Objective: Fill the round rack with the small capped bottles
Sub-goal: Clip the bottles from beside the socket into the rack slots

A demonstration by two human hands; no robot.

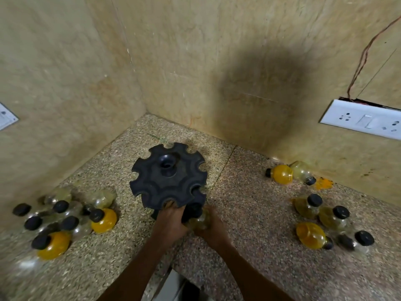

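Both hands meet at the near edge of the round black rack [168,177]. The left hand [171,218] curls its fingers up against the rack's near rim, gripping it at one of the scalloped notches. The right hand [209,224] is wrapped around a small clear bottle [200,219], its black cap pointing up and left toward the rack's lower tier, just beside the left hand's knuckles; motion blur hides how far the bottle sits into a slot. The two hands touch or nearly touch; I cannot tell which.

Just beyond the fingertips, the rack stands upright on the speckled stone counter [249,213], its notched top disc showing open slots around the edge and a raised hub in the middle. No bottle shows in the upper notches.

Out to the left of the left hand lies a cluster of small capped bottles [65,218], some standing and some tipped, most clear with black caps, three with yellow-orange contents. To the right of the right hand sits another group of bottles [329,222], clear, yellowish and orange, some lying on their sides. Farther beyond that, near the wall, two more bottles [290,173] lie tipped beside an orange smear [324,184] on the counter.

Past the rack, the counter ends in a corner of beige stone walls. A white socket plate [364,119] is set in the right wall, with thin wires [366,53] rising above it, and part of another white plate [5,117] shows on the far left.
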